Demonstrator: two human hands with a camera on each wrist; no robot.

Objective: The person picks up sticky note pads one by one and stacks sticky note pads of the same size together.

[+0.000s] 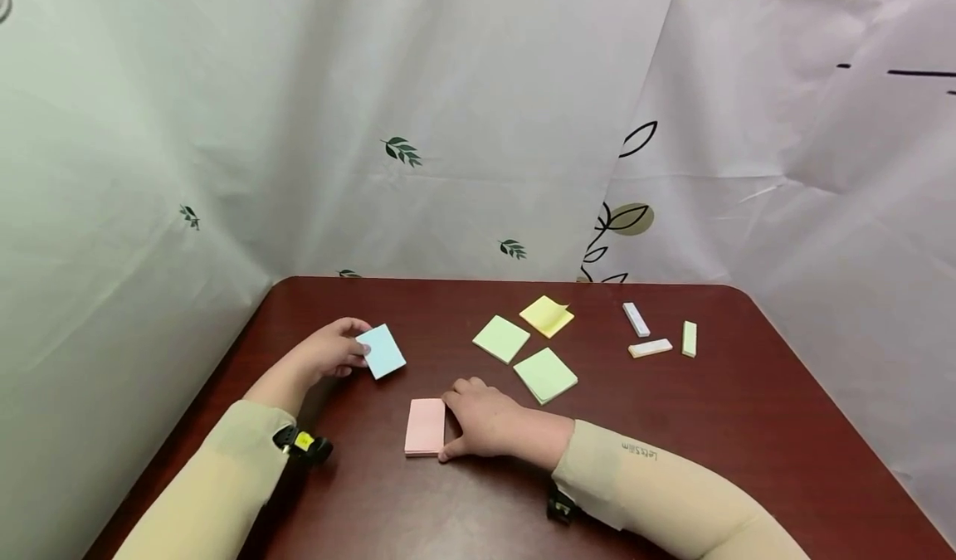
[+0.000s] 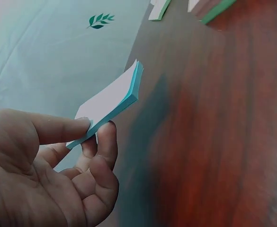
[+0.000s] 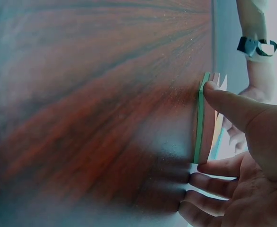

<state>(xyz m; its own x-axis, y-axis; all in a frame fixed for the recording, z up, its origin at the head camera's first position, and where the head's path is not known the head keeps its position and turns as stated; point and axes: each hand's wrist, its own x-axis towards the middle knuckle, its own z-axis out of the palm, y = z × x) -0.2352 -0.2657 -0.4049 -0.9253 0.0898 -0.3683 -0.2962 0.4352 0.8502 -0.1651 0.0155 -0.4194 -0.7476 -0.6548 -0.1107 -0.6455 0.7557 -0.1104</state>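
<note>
My left hand (image 1: 329, 353) pinches a light blue sticky note pad (image 1: 382, 351) between thumb and fingers. In the left wrist view the blue pad (image 2: 112, 97) is tilted and held above the table. Left of the table's middle, a pink sticky note pad (image 1: 426, 425) lies on the near part. My right hand (image 1: 484, 421) grips it from the right side, thumb at the near corner and index finger at the far one. The right wrist view shows this as a stack (image 3: 207, 123) with a green layer beneath the pink.
Two light green pads (image 1: 501, 338) (image 1: 546, 375) and a yellow pad (image 1: 548, 316) with a lifted top sheet lie mid-table. Several narrow note strips (image 1: 651, 348) lie at the back right. A white patterned cloth (image 1: 478, 129) hangs behind the dark red table (image 1: 635, 402).
</note>
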